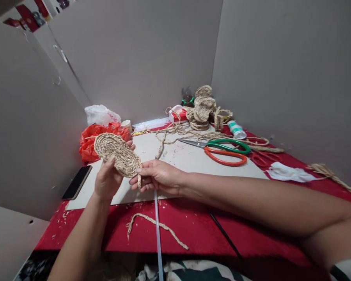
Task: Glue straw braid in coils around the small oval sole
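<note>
My left hand [109, 177] grips an oval sole of coiled, braided straw [117, 153] from below, thumb on its face and fingertips showing behind the far edge. At the sole's near right end, my right hand [160, 176] pinches the rim between thumb and fingers. A short braid end [139, 181] hangs from the rim there. Below my right hand runs a long translucent plastic stick [158, 230], reaching past the table's front edge; whether those fingers also hold it I cannot tell. A loose piece of straw braid [160, 225] lies on the red cloth near the front edge.
Scissors with one green and one orange handle [226, 150] lie on the white board [181, 156]. Behind them are braided straw coils [203, 109]. A phone [77, 182] and a red plastic bag [89, 136] are at left, a white cloth [289, 172] at right. Grey panels enclose the table.
</note>
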Demonstrator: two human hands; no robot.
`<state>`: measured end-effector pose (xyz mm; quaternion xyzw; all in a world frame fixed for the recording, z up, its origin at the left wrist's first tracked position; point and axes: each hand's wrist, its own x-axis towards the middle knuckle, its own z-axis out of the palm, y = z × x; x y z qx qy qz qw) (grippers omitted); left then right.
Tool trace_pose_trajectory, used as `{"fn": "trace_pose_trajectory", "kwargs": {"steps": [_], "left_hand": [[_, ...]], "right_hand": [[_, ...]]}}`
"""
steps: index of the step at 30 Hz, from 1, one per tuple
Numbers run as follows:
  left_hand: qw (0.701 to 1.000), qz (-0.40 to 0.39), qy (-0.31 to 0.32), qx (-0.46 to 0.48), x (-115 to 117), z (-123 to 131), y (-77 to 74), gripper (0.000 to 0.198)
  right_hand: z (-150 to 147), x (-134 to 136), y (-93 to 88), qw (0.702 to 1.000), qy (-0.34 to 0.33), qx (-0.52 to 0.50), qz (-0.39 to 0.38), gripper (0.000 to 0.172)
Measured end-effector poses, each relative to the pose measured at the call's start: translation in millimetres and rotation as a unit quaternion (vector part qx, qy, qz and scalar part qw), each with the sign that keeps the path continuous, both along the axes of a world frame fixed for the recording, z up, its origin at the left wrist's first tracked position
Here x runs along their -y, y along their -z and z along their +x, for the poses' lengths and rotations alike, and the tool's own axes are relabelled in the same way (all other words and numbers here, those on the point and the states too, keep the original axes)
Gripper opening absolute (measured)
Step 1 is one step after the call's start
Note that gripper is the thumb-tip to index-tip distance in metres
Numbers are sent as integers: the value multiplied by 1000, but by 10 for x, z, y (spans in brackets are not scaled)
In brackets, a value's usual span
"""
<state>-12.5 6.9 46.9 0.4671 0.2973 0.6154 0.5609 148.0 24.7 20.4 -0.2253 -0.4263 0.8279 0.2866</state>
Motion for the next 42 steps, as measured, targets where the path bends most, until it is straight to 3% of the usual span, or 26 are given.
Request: {"fn": "trace_pose_trajectory", "kwargs": {"steps": [6,16,28,32,42], "left_hand": [[999,-6,49,-23,-109,-198,2,58],[994,20,82,-64,-134,-216,44,78],[991,39,89,-92,-146,-291,72,74],[993,35,85,-79,-137,-318,58,78],[994,9,93,-63,-124,-392,60,88]], "right_hand": [[60,-24,-78,999,-15,-20,-27,26],[60,-49,-36,999,-31,-36,-4,21],[26,-14,-17,999,-14,9,44,26],[24,10,8,996,0,24,91,22],[11,112,2,962,-2,58,266,45]]}}
